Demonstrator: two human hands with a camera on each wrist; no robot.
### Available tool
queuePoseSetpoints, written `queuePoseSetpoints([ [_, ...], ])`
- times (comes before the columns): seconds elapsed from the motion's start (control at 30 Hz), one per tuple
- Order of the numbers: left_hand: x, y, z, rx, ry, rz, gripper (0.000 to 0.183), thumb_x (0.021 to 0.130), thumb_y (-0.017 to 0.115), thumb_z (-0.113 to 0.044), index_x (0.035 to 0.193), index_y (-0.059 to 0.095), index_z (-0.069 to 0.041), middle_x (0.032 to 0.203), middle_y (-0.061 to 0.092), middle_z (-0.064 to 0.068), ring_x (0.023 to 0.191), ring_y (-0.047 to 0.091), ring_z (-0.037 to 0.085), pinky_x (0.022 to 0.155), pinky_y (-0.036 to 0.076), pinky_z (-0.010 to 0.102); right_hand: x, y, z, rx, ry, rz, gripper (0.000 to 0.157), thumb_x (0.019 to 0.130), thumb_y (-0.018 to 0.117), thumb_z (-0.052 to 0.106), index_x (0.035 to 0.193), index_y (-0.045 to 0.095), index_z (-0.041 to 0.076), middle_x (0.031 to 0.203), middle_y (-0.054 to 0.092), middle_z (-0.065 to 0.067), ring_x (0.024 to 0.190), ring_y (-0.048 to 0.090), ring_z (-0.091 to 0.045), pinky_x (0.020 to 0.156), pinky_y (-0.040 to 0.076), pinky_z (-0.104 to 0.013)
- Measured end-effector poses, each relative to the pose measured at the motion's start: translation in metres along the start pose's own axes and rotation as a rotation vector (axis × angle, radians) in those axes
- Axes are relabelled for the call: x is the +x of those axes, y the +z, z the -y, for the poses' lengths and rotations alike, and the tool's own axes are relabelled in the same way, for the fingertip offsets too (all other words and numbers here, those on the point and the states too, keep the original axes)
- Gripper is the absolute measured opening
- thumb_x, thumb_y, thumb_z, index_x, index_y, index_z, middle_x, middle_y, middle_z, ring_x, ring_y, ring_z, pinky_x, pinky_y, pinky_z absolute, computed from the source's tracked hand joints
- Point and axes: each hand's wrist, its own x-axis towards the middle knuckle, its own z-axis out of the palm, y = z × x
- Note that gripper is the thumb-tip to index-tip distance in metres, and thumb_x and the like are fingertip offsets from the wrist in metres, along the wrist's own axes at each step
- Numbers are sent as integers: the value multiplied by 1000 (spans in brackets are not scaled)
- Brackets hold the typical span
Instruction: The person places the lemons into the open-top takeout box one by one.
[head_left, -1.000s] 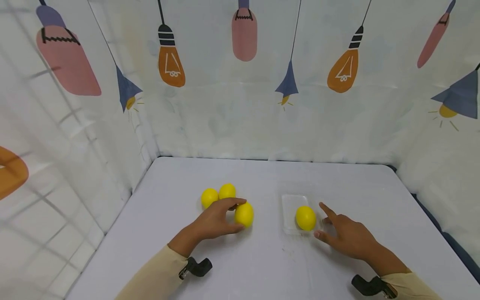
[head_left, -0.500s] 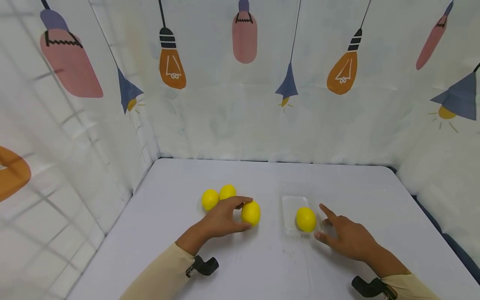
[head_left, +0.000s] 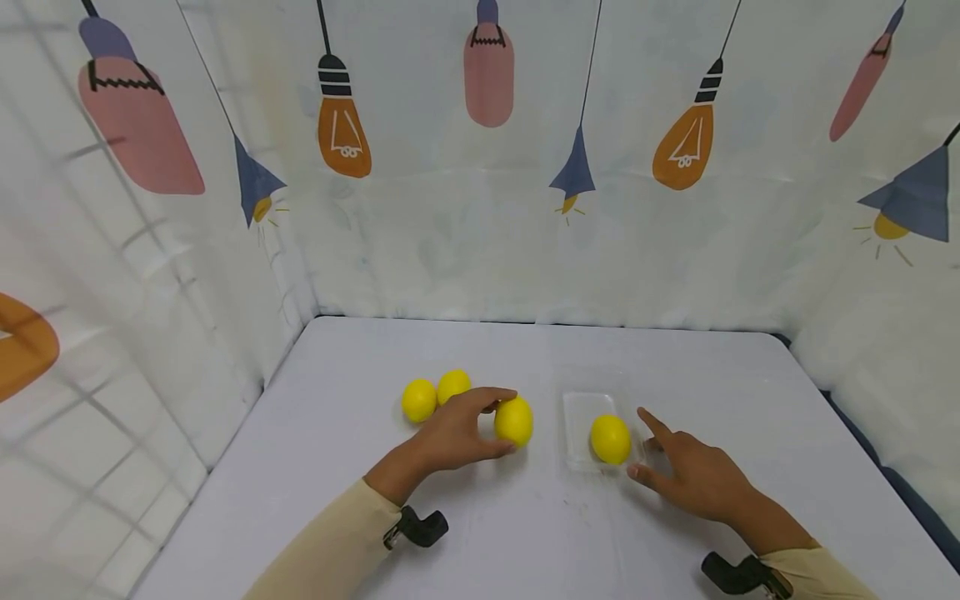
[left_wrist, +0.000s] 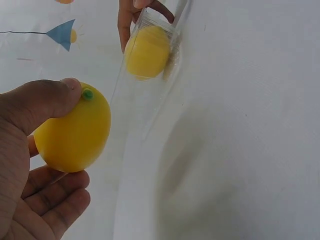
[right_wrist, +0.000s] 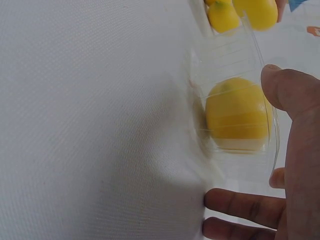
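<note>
My left hand [head_left: 453, 433] pinches a yellow lemon [head_left: 514, 422] between thumb and fingers, holding it above the table left of a clear plastic container [head_left: 579, 421]. A green stem nub shows on this lemon [left_wrist: 75, 130] in the left wrist view. Inside the container sits another lemon [head_left: 611, 440]. My right hand [head_left: 697, 475] is at the container's right end, fingers spread. In the right wrist view its thumb lies at the container's rim [right_wrist: 276, 130], and two fingertips reach down to the table. Two more lemons [head_left: 418, 401] [head_left: 454, 384] lie behind my left hand.
A white table [head_left: 510, 533] carries everything. Behind it hangs a white cloth backdrop [head_left: 450, 242] printed with lamps and bulbs, and more cloth runs along both sides. Each wrist wears a black camera mount [head_left: 423, 527].
My left hand has carried its lemon to the right and slightly up, away from the two lying lemons and closer to the container. My right hand and the container have stayed put.
</note>
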Motion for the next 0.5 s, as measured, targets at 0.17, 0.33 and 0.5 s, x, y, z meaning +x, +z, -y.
queuePoseSetpoints([
  [0.17,4,3,-4,-10,3,5,72,83,86,-39,147,55,-24,145,54,-13,126,58,19,104,49,37,0,-1,1,7,8,9,99,90,57,76,162,29,13,123,70,-1,105,66,-31,76,57,-53],
  [0.33,7,7,-6,-49,8,21,72,84,86,-37,147,55,-22,145,54,-11,126,57,20,106,48,38,-1,-2,3,12,12,11,99,90,58,74,162,30,13,123,70,-2,105,66,-32,77,57,-54],
  [0.5,11,10,-7,-73,23,26,72,84,86,-38,147,56,-23,145,54,-12,127,57,23,106,48,40,-1,-2,3,12,5,0,99,90,57,75,161,30,12,123,71,-2,105,66,-32,76,57,-54],
])
